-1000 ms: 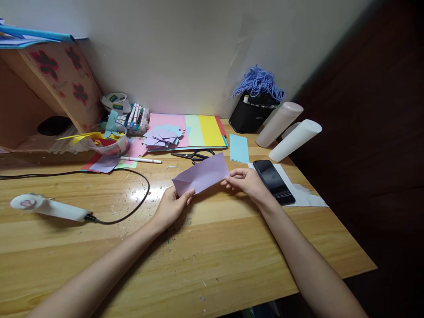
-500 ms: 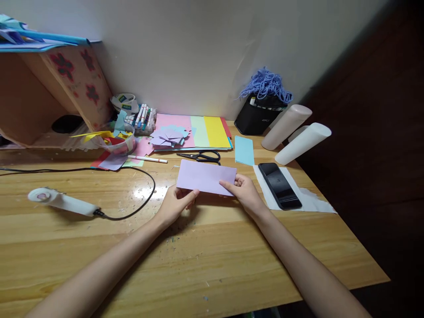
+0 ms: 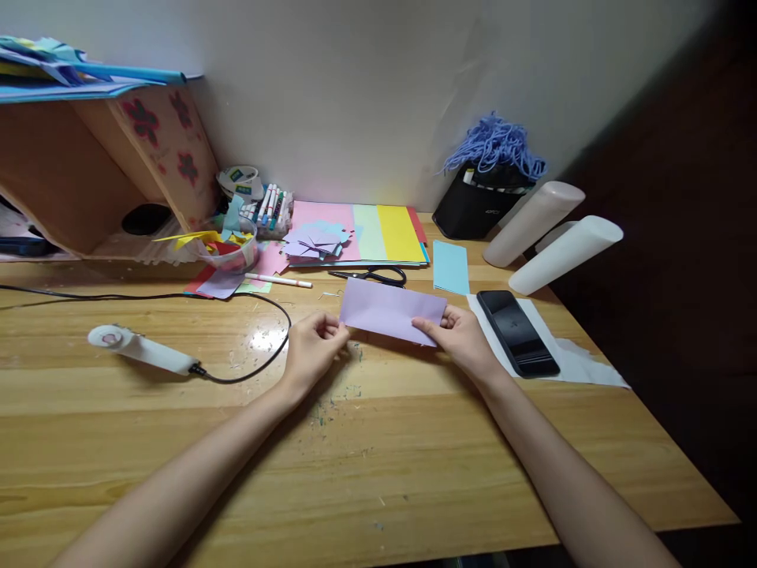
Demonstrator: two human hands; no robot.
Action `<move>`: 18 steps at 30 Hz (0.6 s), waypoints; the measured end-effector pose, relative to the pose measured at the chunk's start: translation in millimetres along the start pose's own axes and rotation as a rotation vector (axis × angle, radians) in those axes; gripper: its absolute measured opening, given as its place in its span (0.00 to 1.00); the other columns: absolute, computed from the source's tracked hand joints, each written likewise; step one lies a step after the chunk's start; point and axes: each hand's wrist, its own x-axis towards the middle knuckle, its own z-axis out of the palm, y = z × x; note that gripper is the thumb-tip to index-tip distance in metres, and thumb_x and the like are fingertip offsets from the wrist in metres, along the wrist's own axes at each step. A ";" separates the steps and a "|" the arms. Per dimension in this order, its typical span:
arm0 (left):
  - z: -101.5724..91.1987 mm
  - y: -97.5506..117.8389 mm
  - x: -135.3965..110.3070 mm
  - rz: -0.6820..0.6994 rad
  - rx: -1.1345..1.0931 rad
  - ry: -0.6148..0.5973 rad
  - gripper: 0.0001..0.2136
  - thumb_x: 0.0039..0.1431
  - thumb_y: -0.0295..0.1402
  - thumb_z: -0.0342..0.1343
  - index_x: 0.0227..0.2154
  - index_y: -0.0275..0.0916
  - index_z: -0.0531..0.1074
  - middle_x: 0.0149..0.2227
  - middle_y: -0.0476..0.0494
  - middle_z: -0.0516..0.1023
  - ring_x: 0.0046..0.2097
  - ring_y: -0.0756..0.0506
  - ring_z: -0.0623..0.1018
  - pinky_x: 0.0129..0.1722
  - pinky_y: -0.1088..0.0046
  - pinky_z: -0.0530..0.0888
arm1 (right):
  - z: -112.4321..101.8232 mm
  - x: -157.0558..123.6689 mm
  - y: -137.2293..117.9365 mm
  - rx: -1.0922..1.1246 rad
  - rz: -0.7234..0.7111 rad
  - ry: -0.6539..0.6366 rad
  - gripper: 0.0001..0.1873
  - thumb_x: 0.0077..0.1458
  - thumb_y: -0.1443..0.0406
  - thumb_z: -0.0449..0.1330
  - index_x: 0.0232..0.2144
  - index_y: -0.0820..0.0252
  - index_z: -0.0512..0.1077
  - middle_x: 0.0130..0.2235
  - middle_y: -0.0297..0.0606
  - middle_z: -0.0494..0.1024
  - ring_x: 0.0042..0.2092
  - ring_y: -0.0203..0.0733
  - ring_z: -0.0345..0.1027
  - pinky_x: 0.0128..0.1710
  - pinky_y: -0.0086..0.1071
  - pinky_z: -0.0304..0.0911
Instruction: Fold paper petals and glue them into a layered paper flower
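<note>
A sheet of light purple paper (image 3: pixel 390 309) hangs just above the table, slightly bent and tilted. My right hand (image 3: pixel 464 339) grips its right end, thumb on top and fingers beneath. At the lower left corner, my left hand (image 3: pixel 313 351) is closed, thumb and fingertips pinched against the paper's edge. Black-handled scissors (image 3: pixel 384 275) lie just behind the sheet, partly covered by it. Beyond them, purple and blue paper cutouts (image 3: pixel 316 241) rest on a stack of coloured paper (image 3: pixel 367 213).
A white corded tool (image 3: pixel 142 351) lies left, its black cable curving behind. Blue paper (image 3: pixel 450 267), a black phone (image 3: pixel 517 331) and two pale rolls (image 3: pixel 568 256) are right. A marker (image 3: pixel 277 280), a plastic bowl of scraps (image 3: pixel 230 252) and a cardboard box (image 3: pixel 171 150) stand left.
My left hand has shifted from beneath the paper's left part to its lower left corner, with fingers drawn together. The right hand keeps its grip. The whole view has swung slightly left.
</note>
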 end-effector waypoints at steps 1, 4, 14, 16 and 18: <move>-1.6 -0.5 2.9 -0.018 -0.015 0.026 0.07 0.47 0.34 0.54 0.24 0.34 0.68 0.18 0.48 0.72 0.19 0.50 0.72 0.19 0.78 0.68 | -3.2 1.8 0.3 -0.005 -0.006 0.006 0.20 0.40 0.58 0.65 0.36 0.64 0.73 0.38 0.44 0.78 0.38 0.46 0.73 0.36 0.34 0.69; -4.3 -1.1 8.6 -0.050 -0.022 0.101 0.04 0.45 0.30 0.55 0.24 0.34 0.68 0.18 0.49 0.71 0.19 0.51 0.71 0.18 0.80 0.67 | -9.8 5.9 2.1 -0.014 0.004 0.037 0.21 0.39 0.58 0.65 0.36 0.64 0.73 0.39 0.44 0.78 0.39 0.47 0.73 0.38 0.35 0.69; -3.8 -0.6 8.2 0.011 -0.096 0.028 0.15 0.54 0.42 0.48 0.38 0.36 0.66 0.25 0.48 0.71 0.23 0.52 0.71 0.21 0.78 0.67 | -5.8 10.0 12.0 0.004 0.020 -0.057 0.21 0.42 0.55 0.63 0.36 0.64 0.73 0.38 0.42 0.78 0.37 0.45 0.73 0.37 0.35 0.68; -3.7 -0.6 8.6 0.043 -0.059 0.023 0.17 0.52 0.42 0.51 0.42 0.37 0.65 0.28 0.48 0.71 0.26 0.52 0.72 0.22 0.79 0.67 | -4.3 9.8 11.1 0.058 0.079 -0.119 0.21 0.43 0.55 0.62 0.35 0.64 0.72 0.34 0.41 0.79 0.31 0.42 0.73 0.32 0.34 0.69; -4.0 -1.1 8.9 0.074 -0.019 0.026 0.19 0.51 0.41 0.54 0.43 0.37 0.64 0.27 0.49 0.70 0.26 0.52 0.71 0.24 0.78 0.67 | -3.3 9.0 7.7 0.125 0.135 -0.191 0.21 0.43 0.55 0.62 0.36 0.65 0.72 0.31 0.40 0.78 0.27 0.40 0.72 0.28 0.33 0.69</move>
